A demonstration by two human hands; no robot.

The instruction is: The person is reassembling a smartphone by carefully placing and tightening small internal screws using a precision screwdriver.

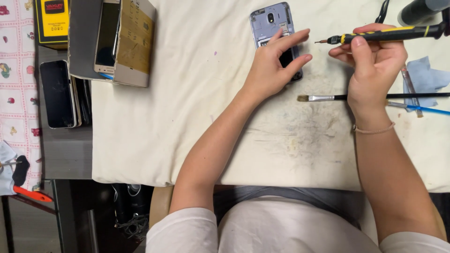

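Note:
My left hand [274, 63] rests on an opened smartphone [272, 21] that lies back-up on the white cloth [187, 117], its back cover off and its inner frame showing. Fingers stretch across the phone's lower part and hide it. My right hand [372, 61] holds a black and yellow precision screwdriver [384, 35] level, its tip pointing left and hovering to the right of the phone, apart from it.
A thin paintbrush [323, 98] lies under my right wrist, next to a blue-handled tool [422, 109] and a blue wipe [424, 77]. Cardboard boxes holding phones [115, 42] stand at the back left. A dark phone [57, 93] lies on the grey table. A black cylinder [417, 11] stands far right.

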